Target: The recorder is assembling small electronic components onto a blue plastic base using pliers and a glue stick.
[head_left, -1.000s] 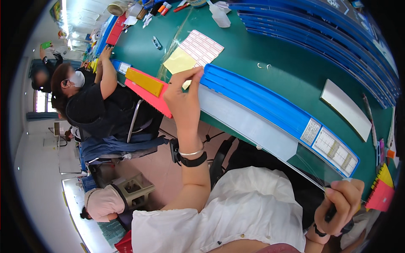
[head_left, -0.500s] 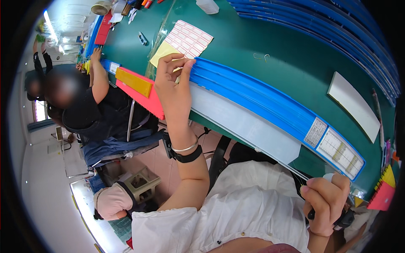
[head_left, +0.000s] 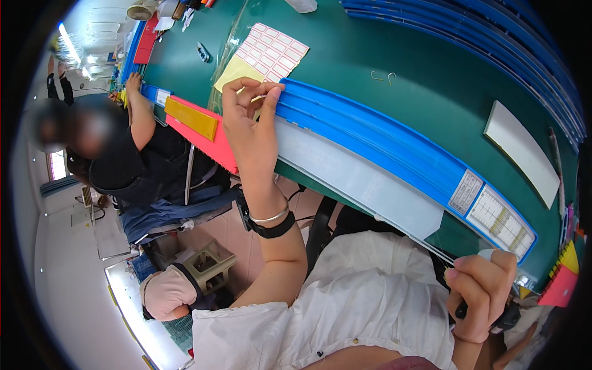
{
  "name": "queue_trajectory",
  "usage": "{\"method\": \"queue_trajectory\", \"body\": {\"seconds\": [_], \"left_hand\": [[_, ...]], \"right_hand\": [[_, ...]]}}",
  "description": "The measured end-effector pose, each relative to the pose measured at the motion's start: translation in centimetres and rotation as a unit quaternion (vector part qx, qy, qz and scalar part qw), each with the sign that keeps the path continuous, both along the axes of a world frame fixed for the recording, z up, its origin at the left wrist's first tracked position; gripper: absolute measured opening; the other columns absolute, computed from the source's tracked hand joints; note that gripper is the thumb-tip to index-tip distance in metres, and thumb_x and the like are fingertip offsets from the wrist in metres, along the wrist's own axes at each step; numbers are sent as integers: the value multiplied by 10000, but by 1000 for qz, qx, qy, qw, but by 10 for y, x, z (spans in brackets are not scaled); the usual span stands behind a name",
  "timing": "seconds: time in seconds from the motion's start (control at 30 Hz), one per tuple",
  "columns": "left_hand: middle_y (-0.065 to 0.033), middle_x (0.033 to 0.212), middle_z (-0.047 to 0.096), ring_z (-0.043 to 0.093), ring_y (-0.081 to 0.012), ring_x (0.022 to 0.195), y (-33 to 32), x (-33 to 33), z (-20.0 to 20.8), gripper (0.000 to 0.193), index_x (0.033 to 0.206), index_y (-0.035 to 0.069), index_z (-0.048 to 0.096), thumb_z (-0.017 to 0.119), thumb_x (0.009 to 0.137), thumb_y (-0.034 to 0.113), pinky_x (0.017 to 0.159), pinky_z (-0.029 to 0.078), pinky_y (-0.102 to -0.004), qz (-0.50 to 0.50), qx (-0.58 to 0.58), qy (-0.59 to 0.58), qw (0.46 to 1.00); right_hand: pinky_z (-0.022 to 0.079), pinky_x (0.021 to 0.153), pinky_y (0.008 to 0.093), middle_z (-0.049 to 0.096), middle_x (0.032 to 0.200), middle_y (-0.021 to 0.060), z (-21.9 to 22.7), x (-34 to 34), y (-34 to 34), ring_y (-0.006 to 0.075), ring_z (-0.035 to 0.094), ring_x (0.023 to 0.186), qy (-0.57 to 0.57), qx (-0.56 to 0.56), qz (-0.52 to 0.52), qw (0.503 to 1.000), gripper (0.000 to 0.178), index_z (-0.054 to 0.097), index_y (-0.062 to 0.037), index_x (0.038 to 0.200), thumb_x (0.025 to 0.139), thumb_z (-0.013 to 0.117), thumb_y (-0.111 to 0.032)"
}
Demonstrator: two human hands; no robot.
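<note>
1. As the head view looks down on the dark green tabletop (head_left: 345, 55), the long blue ridged plastic tray (head_left: 370, 135) runs from about 12 o'clock to between 3 and 4, with a flat pale grey panel (head_left: 364, 185) along its near side. Whether the two are joined, I cannot tell.
2. Near 11 o'clock, the left hand (head_left: 250, 126) pinches the tray's end corner, thumb and forefinger nearly together, the other fingers loosely curled.
3. At 4 o'clock, the right hand (head_left: 484, 283) is curled narrow, its thumb and forefinger closed on thin pale strands (head_left: 435, 248) that run from the panel's near edge.
4. To handle this well, I would make the left pinch light but firm, so the tray does not twist, and draw the strands evenly in line with the panel's edge; a sideways tug could skew it.
5. Toward half past 3, the tray's end bears a white printed label (head_left: 465, 192) and a white gridded chart (head_left: 502, 222) with a yellowish band; the print is too small to read.
6. Around 12 o'clock, a white sheet of red-bordered stickers (head_left: 277, 46) adjoins yellow paper (head_left: 236, 75); no writing is legible on either.
</note>
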State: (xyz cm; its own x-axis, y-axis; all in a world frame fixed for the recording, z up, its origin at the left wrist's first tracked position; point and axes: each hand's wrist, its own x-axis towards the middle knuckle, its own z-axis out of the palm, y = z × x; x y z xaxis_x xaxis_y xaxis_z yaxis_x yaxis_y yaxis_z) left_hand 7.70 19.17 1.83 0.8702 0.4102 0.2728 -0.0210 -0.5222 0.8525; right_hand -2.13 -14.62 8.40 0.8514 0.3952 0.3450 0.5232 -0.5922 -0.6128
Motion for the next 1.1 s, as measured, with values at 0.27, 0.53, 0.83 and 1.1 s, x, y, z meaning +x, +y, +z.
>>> {"method": "queue_trajectory", "body": {"seconds": [0.27,0.53,0.83,1.1], "left_hand": [[-172,988,707,692,-196,981,0,0,-1,280,1067,36,461,683,907,-23,846,515,-264,0,12,1,1000],[-167,982,703,691,-200,984,1,-1,-3,266,1031,50,445,675,917,-21,840,513,-271,-10,12,-12,1000],[-129,907,716,691,-170,862,-12,-5,3,225,966,30,452,667,912,-7,795,527,-285,13,80,-30,996],[-74,856,753,705,-140,797,-32,-3,4,392,1191,25,634,752,819,-9,809,519,-280,37,272,-72,959]], "right_hand": [[457,686,381,619,939,56,-1,0,0,276,555,800,1,3,-6,1000,349,587,-129,941,671,712,53],[459,688,377,618,938,59,-1,1,0,274,554,797,3,11,-5,1000,346,584,-123,938,671,704,61],[461,666,371,612,921,67,-3,4,0,270,551,783,-14,18,-8,1000,343,577,-112,931,677,696,86],[462,652,355,646,914,101,-2,6,-16,238,529,752,-40,18,34,998,334,647,-50,993,661,642,-90]]}}
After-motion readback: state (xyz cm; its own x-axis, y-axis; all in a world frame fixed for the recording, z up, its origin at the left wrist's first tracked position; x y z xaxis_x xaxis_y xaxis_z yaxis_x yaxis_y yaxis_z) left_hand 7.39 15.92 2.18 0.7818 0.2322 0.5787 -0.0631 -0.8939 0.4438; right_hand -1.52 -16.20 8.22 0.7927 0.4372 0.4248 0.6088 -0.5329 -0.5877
